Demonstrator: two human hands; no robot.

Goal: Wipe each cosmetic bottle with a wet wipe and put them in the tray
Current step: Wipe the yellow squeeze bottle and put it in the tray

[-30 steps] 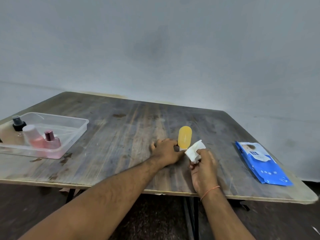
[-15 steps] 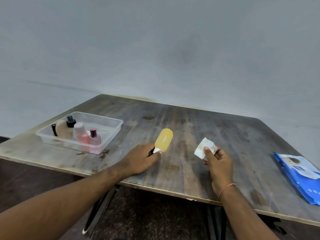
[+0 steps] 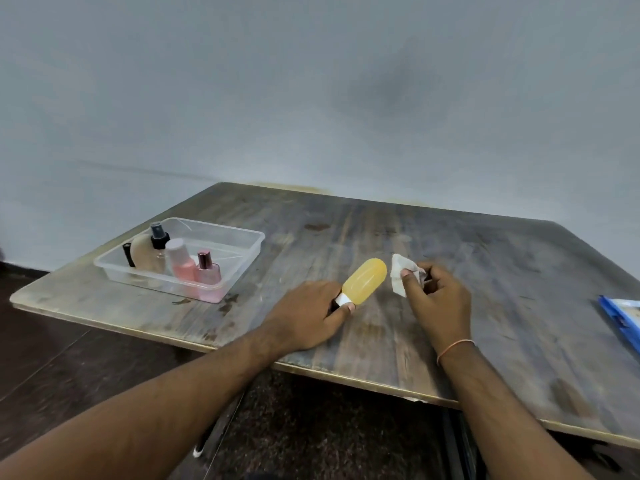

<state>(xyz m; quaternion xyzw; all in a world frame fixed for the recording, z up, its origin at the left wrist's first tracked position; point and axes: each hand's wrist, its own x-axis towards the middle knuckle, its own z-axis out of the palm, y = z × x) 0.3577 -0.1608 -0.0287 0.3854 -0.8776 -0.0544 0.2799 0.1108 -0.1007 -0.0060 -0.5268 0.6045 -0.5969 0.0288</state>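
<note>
A yellow oval bottle (image 3: 365, 280) lies tilted over the wooden table (image 3: 502, 306), its white neck pinched by my left hand (image 3: 306, 315). Just right of the bottle, my right hand (image 3: 436, 301) holds a crumpled white wet wipe (image 3: 400, 276), close to the bottle's top end but apart from it. At the left of the table stands a clear plastic tray (image 3: 242, 252). Inside it are a beige bottle (image 3: 143, 252), a black-capped spray bottle (image 3: 158, 239), a pink bottle with a pale cap (image 3: 181, 263) and a small pink perfume bottle (image 3: 207, 270).
A blue wet-wipe packet (image 3: 623, 315) lies at the table's right edge, partly cut off by the frame. The table's near edge runs just under my wrists, with dark floor below. A plain grey wall rises behind the table.
My left hand gripped the yellow bottle and drew it left toward the tray side. The right hand with the wipe has come back close to the bottle. The view has swung left.
</note>
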